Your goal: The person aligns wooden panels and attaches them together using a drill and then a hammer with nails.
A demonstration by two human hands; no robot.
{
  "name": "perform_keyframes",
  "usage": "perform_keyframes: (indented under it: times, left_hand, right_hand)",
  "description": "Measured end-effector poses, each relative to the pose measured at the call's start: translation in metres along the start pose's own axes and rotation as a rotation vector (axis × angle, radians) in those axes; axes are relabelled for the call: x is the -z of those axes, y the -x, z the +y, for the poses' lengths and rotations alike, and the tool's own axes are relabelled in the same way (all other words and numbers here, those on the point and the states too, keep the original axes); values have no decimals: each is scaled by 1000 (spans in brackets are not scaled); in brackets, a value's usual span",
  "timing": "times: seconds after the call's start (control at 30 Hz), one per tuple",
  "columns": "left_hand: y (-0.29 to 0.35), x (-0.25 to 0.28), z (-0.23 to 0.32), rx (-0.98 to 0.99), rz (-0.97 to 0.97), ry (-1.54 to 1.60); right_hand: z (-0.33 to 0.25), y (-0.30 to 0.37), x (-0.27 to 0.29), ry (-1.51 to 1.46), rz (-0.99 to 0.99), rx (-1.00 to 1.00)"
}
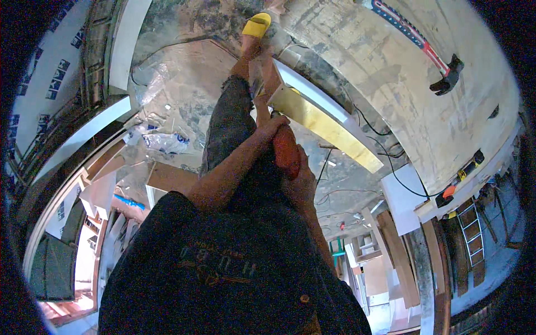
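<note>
Both my hands are on a red power tool [286, 152] in front of my body; its exact kind is partly hidden by my fingers. My left hand [270, 129] wraps over its far end, where a dark tip shows. Lower down, my right hand [300, 177] grips the near end from the right side. Just beyond the tip lies a long panel piece [329, 131] with a white side and a yellowish wood side. My outstretched leg and foot, in a yellow slipper [257, 25], are close against its left end.
On the large pale board [379, 61] at right rests a claw hammer [419, 44] with a patterned handle. Black cable [393, 176] runs across the floor and onto the worktop edge. Plastic wrapping [166, 142] lies at left, and planks [397, 257] lean at lower right.
</note>
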State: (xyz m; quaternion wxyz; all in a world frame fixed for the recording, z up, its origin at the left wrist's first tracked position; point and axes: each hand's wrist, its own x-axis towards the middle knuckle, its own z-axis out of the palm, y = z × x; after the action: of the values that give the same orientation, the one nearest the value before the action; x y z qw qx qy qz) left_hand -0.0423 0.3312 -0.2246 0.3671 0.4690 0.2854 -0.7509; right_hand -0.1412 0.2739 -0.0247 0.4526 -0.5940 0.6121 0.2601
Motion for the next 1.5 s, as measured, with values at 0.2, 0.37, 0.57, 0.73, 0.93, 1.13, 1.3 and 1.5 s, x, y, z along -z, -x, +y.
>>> perform_keyframes:
  times: [0.2, 0.37, 0.57, 0.73, 0.93, 1.13, 1.3, 1.5]
  left_hand:
    - [-13, 3, -8, 6, 158, -188]
    - [-16, 11, -6, -36, 66, -186]
    - [27, -30, 25, -362, 106, -231]
    - [6, -1, 11, -259, 83, -141]
    - [36, -27, 39, -107, 104, -224]
    - [23, -14, 29, -107, 83, -238]
    - [14, -8, 28, -7, 126, -362]
    - [-2, 4, 13, 40, 88, -120]
  right_hand:
    - [-6, 1, 7, -141, 24, 19]
    - [-10, -1, 8, -65, -42, -54]
    - [-7, -1, 4, -119, 39, 11]
    - [-14, 1, -2, -111, 30, 10]
    - [-9, -1, -10, -132, 70, -6]
    - [-21, -1, -3, -185, 55, -16]
    - [-13, -1, -7, -190, 92, 48]
    - [-30, -1, 7, -154, -6, -125]
